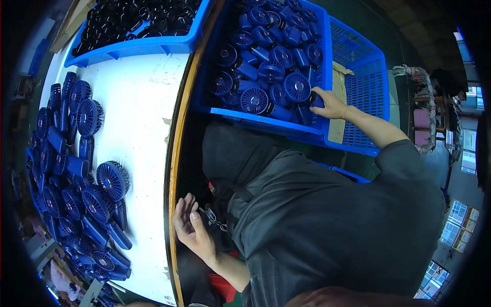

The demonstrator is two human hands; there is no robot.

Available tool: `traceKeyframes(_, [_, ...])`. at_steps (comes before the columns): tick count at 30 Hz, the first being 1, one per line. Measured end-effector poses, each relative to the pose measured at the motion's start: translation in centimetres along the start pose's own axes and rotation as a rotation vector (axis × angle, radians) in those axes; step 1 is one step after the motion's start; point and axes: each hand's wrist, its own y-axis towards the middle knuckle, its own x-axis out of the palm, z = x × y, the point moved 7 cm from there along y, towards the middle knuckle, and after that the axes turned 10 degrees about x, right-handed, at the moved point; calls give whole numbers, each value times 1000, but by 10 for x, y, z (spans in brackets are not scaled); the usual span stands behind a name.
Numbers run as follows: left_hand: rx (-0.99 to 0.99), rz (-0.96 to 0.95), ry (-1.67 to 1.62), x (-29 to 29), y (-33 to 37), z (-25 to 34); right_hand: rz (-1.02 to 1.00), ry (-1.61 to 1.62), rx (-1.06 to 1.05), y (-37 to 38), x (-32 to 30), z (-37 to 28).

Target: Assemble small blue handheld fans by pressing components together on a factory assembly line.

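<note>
One dark blue handheld fan [297,87] lies on top of a heap of matching fans [281,56], close to the corner of the blue crate [307,134] nearest my right arm. Its long axis slants: the round cage points toward the bench side, and the handle runs back to that corner, straight into my right hand [331,105]. So from the fingers, the cage lies ahead and the handle is right there. My thumb and forefinger pinch the handle from either side; I can't quite tell whether the fan still rests on its neighbours, as the fingers cover that end.

The right forearm crosses above a second blue crate [360,53], set against the first. My left hand [194,233] is much farther off, beside the wooden front edge of the white bench [148,107], palm bare, fingers loosely bent and apart, holding nothing. More fans [112,180] lie piled along the bench's far edge. At its end nearest the crates sits a blue tray [133,53] of black parts [140,20].
</note>
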Motion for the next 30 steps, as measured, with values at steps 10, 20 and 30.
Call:
traceKeyframes(10, [14,96,61,-21,-12,12,18,-620,38,28,27,5])
traceKeyframes(20, [285,711,583,-182,-22,70,18,124,-526,27,52,-199])
traceKeyframes(30, [-104,1129,638,-429,-31,-10,-294,308,-1025,-39,130,-352])
